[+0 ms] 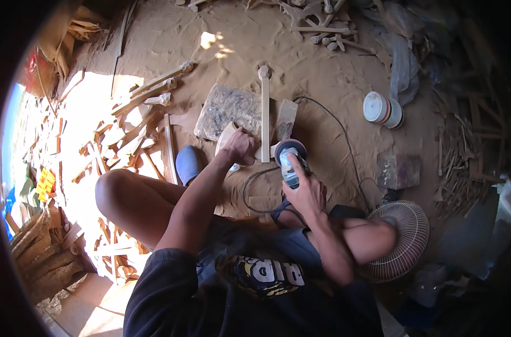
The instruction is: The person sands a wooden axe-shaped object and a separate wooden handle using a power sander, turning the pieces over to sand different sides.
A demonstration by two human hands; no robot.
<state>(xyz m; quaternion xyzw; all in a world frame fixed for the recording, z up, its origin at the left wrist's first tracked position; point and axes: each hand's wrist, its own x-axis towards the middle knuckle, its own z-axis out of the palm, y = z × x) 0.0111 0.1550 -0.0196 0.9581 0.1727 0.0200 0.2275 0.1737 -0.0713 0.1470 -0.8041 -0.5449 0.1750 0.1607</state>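
My left hand (241, 149) is closed round a pale curved piece (225, 136), bone or wood, I cannot tell which. Part of the piece is hidden by my fingers. My right hand (307, 194) grips an angle grinder (289, 169) from above, a finger stretched along its body. The grinder's round disc (292, 147) is just right of my left hand; whether it touches the piece, I cannot tell. Between and beyond my hands, a long pale bar (265, 115) with a knobbed far end lies against a worn stone block (227, 106). A smaller block (287, 118) is at its right.
A black cord (345, 132) curves over the sandy ground. To the right are a white tub (379, 108), a square block (398, 171) and a caged fan (400, 238) beside my knee. Knobbed pale pieces (165, 84) and scraps lie left; another pile (325, 28) is far off. A blue slipper (188, 164) is near my left arm.
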